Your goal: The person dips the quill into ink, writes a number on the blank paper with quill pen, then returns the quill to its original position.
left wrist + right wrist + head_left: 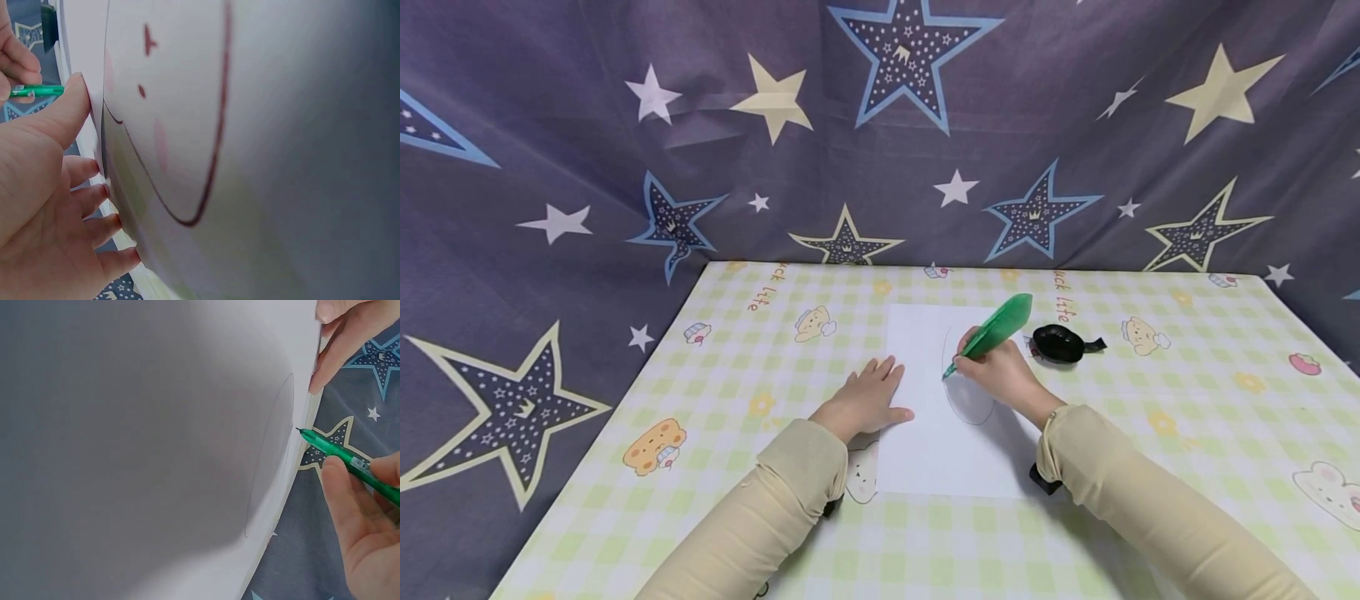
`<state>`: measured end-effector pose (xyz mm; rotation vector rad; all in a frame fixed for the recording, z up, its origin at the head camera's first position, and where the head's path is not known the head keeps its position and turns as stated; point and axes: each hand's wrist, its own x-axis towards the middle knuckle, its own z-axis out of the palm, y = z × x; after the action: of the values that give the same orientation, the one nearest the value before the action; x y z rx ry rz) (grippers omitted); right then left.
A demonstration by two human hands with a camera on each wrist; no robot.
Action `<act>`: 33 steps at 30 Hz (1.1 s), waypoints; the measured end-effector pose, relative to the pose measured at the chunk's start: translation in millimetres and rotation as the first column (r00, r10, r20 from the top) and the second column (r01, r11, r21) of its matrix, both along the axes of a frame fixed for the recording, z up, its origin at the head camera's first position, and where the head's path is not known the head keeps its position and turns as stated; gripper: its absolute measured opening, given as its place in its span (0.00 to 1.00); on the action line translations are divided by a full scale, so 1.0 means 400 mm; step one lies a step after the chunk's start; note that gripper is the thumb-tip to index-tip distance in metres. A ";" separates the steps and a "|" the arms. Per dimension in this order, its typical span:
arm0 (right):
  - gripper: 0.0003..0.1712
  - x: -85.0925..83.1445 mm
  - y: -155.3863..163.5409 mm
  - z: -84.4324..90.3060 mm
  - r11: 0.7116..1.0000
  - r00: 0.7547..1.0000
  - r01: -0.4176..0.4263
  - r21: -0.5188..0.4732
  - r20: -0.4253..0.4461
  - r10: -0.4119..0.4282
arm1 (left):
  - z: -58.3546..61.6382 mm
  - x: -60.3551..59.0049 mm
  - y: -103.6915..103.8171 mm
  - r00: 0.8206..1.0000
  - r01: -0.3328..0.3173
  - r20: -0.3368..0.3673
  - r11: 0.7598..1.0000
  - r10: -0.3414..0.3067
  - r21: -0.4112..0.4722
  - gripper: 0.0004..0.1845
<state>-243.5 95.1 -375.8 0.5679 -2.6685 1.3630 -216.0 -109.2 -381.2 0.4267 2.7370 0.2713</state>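
Observation:
A white sheet of paper (925, 458) lies on the tablecloth in the head view. My right hand (1003, 371) pinches a green pen (1000, 327) with a feather-shaped top, its tip at the paper. A thin curved line (261, 447), like an unclosed oval, runs over the sheet below and around the tip. My left hand (867, 400) rests with spread fingers on the sheet's left edge. In the left wrist view, its thumb (72, 103) and fingertips touch the paper's side.
Right of the sheet sits a shiny black oval object (1057, 343) with a short strap-like end. The checked tablecloth (700, 517) carries printed cartoon figures. A dark star-patterned cloth (865, 167) hangs behind the table.

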 end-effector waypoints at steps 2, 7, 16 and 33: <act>0.03 0.000 0.000 0.001 1.000 1.000 0.009 -0.004 0.016 -0.009 | 0.001 0.001 0.000 1.000 -0.003 0.000 1.000 0.003 0.000 0.40; 0.03 -0.001 0.004 0.005 1.000 0.999 0.007 -0.008 0.049 -0.007 | 0.002 0.002 0.001 1.000 -0.012 -0.001 1.000 0.012 0.005 0.40; 0.02 -0.007 0.022 0.035 1.000 0.999 0.016 -0.006 0.041 -0.016 | 0.002 0.004 0.002 1.000 -0.010 -0.002 1.000 0.010 0.012 0.40; 0.04 -0.019 0.079 0.072 0.998 0.998 0.055 -0.006 0.041 -0.055 | 0.005 0.006 0.002 1.000 0.010 -0.004 1.000 -0.010 0.006 0.40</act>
<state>-251.3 126.7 -346.8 0.4670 -2.6888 1.3838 -213.8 -108.4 -379.3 0.4427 2.7376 0.2765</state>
